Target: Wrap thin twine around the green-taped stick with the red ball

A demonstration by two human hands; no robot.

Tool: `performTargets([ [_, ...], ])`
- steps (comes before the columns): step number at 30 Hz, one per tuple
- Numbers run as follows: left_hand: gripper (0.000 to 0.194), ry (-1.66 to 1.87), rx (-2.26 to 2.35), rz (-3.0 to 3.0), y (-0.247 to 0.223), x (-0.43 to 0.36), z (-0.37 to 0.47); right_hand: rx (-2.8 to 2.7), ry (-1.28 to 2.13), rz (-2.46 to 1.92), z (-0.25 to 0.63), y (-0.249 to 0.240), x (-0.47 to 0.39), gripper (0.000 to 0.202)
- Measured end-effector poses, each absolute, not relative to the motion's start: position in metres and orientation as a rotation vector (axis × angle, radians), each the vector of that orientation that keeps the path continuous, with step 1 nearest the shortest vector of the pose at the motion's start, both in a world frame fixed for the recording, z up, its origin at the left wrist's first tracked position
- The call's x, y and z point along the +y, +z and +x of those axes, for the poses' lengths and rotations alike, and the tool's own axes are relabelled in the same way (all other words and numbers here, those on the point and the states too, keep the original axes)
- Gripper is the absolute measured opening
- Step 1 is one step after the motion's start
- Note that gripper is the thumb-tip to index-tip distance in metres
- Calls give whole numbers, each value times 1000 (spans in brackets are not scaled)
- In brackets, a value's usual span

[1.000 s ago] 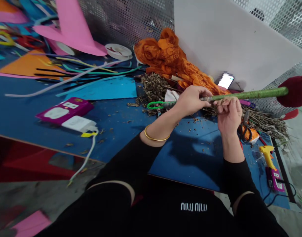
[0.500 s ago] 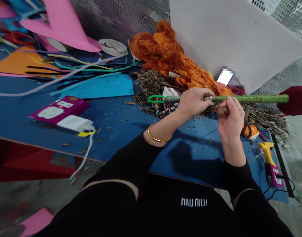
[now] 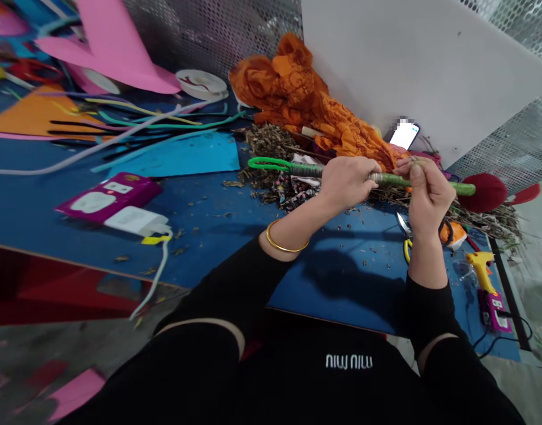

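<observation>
My left hand point(image 3: 347, 180) is closed around a long stick point(image 3: 461, 189) wrapped in green, held nearly level above the table. A bright green loop point(image 3: 267, 163) sticks out of its left end, beside a grey-striped wrapped stretch. At the right end is a dark red, petal-like piece point(image 3: 482, 193). My right hand point(image 3: 428, 186) is closed at the stick's middle, thumb and fingertips pinched together just above it. What the pinch holds is too small to make out. Scissors point(image 3: 404, 225) lie below my right hand, partly hidden by the wrist.
Dry plant stalks point(image 3: 496, 221) and an orange cloth point(image 3: 293, 88) lie behind the hands. A yellow glue gun point(image 3: 481, 268) rests at right. Purple power strip point(image 3: 109, 195), white adapter point(image 3: 136, 218), pipe cleaners point(image 3: 165, 124) and blue sheet point(image 3: 200, 156) are left. A lit phone point(image 3: 404, 136) leans behind.
My right hand has moved from below the stick to over it, turning at the wrist. The stick has shifted left and its right end has dipped. The scissors show more now.
</observation>
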State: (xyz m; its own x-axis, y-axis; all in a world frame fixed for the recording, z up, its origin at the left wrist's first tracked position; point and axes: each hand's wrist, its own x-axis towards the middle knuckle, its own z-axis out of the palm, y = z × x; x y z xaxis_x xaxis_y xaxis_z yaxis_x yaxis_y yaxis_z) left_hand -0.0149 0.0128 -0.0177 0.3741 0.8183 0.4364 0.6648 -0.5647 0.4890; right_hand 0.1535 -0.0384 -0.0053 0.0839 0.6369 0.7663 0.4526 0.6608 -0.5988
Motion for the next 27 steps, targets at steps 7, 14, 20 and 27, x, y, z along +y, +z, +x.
performTargets([
  [7, 32, 969, 1307, 2471, -17, 6, -13, -1568, 239, -899, 158, -12, -24, 43],
  [14, 29, 946, 1377, 2539, -17, 2, -9, -1597, 299, -887, 157, -19, -20, 40],
  [20, 14, 992, 1297, 2463, -15, 5, -15, -1543, 268, -896, 153, -17, -29, 42],
  [27, 19, 1018, 1287, 2429, -15, 11, -20, -1549, 293, -887, 151, -16, -37, 42],
])
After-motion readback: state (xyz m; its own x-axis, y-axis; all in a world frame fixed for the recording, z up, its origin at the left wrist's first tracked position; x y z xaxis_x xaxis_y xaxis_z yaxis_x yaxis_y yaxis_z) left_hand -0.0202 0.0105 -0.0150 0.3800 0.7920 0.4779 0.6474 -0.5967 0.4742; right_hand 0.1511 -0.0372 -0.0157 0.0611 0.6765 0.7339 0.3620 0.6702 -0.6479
